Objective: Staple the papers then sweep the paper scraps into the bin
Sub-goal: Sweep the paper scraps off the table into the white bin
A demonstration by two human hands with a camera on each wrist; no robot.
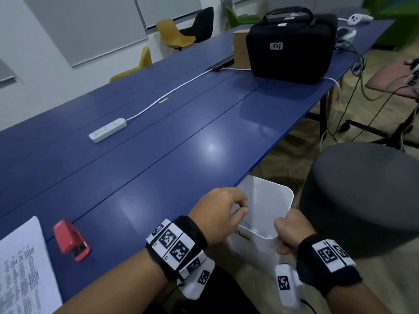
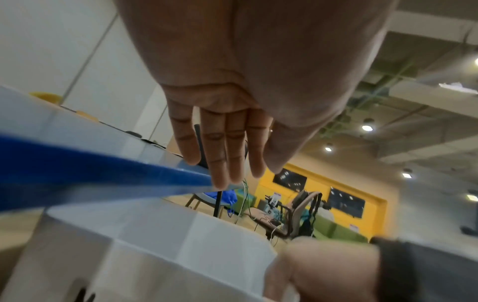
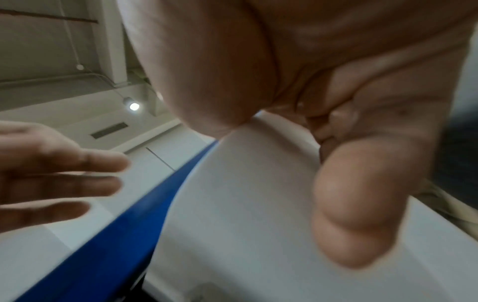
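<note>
A white plastic bin (image 1: 272,196) hangs just below the near edge of the blue table (image 1: 158,155). My right hand (image 1: 288,232) grips its near rim, with the thumb (image 3: 357,214) pressed on the bin's wall (image 3: 245,204). My left hand (image 1: 238,207) is over the bin's mouth at the table edge and holds nothing; its fingers (image 2: 227,159) are straight in the left wrist view. A red stapler (image 1: 71,240) lies on the table to the left. Printed papers (image 1: 20,268) lie at the table's near left corner. I cannot make out scraps on the table.
A white power strip (image 1: 107,130) with its cable lies mid-table. A black carry case (image 1: 290,46) and a cardboard box (image 1: 241,48) stand at the far end. A grey round stool (image 1: 367,196) stands right of the bin. Cables trail on the floor beyond.
</note>
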